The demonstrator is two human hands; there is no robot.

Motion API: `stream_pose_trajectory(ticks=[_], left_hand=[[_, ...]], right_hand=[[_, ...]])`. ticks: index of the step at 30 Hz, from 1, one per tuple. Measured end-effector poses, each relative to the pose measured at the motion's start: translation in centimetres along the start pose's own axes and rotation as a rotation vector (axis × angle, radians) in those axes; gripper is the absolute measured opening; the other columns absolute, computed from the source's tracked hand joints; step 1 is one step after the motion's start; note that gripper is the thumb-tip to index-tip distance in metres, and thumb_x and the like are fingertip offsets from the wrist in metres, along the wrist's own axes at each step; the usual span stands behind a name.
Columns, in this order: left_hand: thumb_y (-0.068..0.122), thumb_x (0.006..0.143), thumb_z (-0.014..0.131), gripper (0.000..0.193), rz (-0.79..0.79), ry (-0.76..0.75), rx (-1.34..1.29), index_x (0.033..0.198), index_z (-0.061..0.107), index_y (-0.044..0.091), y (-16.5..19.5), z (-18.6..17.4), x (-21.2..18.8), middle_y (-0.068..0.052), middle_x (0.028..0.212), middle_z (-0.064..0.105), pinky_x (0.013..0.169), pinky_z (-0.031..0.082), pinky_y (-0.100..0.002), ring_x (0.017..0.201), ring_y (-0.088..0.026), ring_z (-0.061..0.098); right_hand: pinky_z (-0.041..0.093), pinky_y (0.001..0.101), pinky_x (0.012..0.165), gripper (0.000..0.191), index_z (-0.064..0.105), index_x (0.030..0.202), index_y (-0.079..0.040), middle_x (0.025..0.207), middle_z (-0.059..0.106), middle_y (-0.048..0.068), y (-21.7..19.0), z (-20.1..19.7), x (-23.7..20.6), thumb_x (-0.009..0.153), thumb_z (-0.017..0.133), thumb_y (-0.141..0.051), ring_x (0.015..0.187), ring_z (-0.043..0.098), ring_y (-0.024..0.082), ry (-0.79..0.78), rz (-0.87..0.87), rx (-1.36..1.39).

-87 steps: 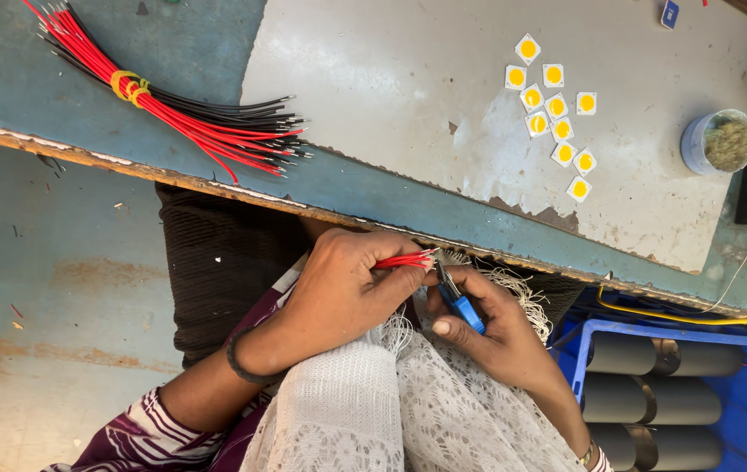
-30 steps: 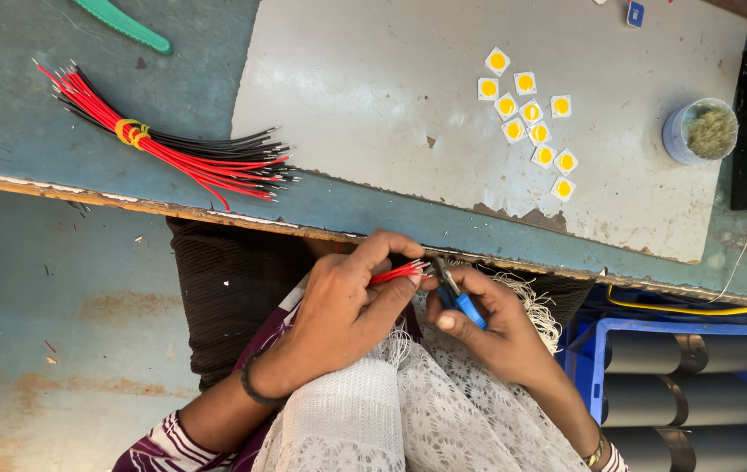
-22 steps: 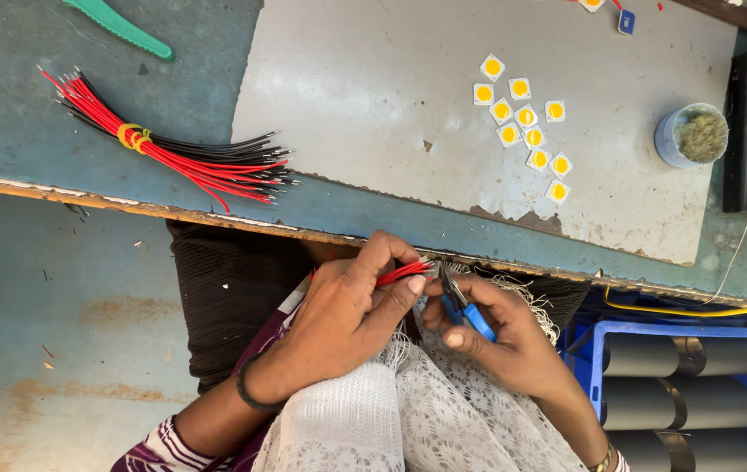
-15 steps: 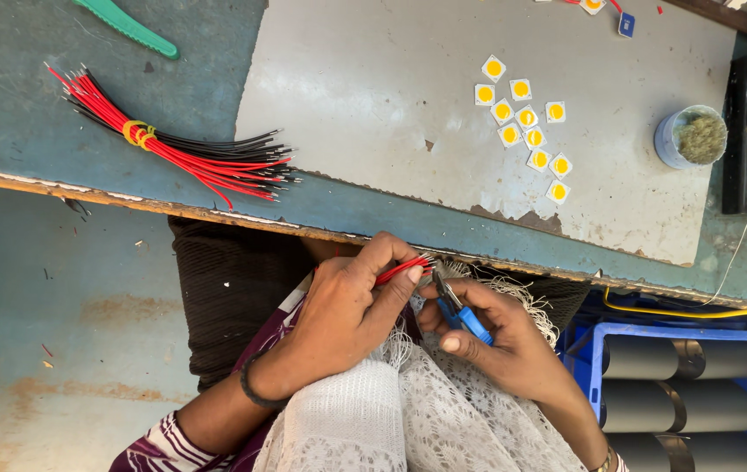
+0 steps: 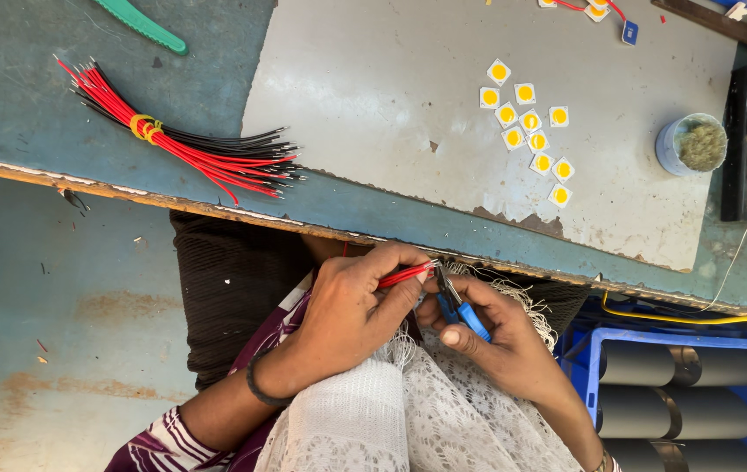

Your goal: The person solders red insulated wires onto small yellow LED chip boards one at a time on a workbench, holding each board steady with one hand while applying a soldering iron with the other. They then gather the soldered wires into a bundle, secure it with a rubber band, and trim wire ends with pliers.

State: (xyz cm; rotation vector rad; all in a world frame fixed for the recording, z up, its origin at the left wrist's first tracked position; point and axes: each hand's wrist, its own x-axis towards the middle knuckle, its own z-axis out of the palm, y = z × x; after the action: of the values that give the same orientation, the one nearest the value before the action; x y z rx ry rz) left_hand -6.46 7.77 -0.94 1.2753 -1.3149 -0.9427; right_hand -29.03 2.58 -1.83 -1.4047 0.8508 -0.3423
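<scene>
Low in the middle of the frame, the left hand (image 5: 347,319) pinches a red wire (image 5: 404,275) in a tight grip, just under the bench (image 5: 24,96) edge. The right hand (image 5: 496,336) is closed around small pliers with blue handles (image 5: 456,306), and their tip meets the wire's end. A moment ago the pliers sat a bit apart from the wire; now they touch it, so the wire end looks to be getting worked. At the upper left lies a bundle of red and black wires (image 5: 190,144). Yellow square chips (image 5: 531,131) sit at the upper right.
</scene>
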Motion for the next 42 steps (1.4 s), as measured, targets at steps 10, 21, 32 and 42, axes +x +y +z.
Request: stream_pose_trajectory(ticks=[10, 21, 32, 42], left_hand=[[0.008, 0.094, 0.066, 0.019, -0.007, -0.002, 0.000, 0.111, 0.069, -0.001, 0.01, 0.05, 0.13, -0.012, 0.087, 0.078, 0.063, 0.060, -0.028, 0.072, -0.018, 0.079], [0.008, 0.095, 0.066, 0.020, 0.028, 0.003, 0.004, 0.112, 0.069, -0.001, 0.05, -0.05, 0.22, -0.013, 0.090, 0.078, 0.066, 0.061, -0.029, 0.076, -0.019, 0.080], [0.010, 0.094, 0.069, 0.019, 0.011, 0.019, 0.028, 0.110, 0.069, -0.001, -0.24, 0.02, 0.23, -0.013, 0.087, 0.078, 0.061, 0.059, -0.028, 0.070, -0.018, 0.078], [0.008, 0.094, 0.066, 0.017, -0.090, 0.032, -0.027, 0.107, 0.069, -0.001, -0.61, 0.53, -0.10, -0.011, 0.089, 0.080, 0.056, 0.057, -0.026, 0.064, -0.015, 0.077]], right_hand=[[0.060, 0.0326, 0.088, 0.051, 0.063, 0.134, -0.002, 0.100, 0.073, 0.006, 0.27, 0.08, 0.09, 0.090, 0.074, -0.026, 0.096, 0.071, 0.016, 0.007, 0.011, -0.013], [0.058, 0.0335, 0.094, 0.052, 0.060, 0.135, -0.001, 0.108, 0.075, 0.007, 0.22, 0.22, 0.14, 0.091, 0.072, -0.025, 0.102, 0.072, 0.016, 0.019, 0.018, -0.009], [0.060, 0.0339, 0.093, 0.046, 0.060, 0.134, -0.001, 0.105, 0.074, 0.007, -0.33, 0.22, 0.59, 0.093, 0.069, -0.021, 0.101, 0.072, 0.016, 0.008, 0.014, -0.023], [0.060, 0.0334, 0.092, 0.046, 0.059, 0.134, -0.001, 0.106, 0.074, 0.008, 0.23, 0.64, 0.60, 0.094, 0.068, -0.021, 0.101, 0.072, 0.016, 0.020, 0.056, 0.004]])
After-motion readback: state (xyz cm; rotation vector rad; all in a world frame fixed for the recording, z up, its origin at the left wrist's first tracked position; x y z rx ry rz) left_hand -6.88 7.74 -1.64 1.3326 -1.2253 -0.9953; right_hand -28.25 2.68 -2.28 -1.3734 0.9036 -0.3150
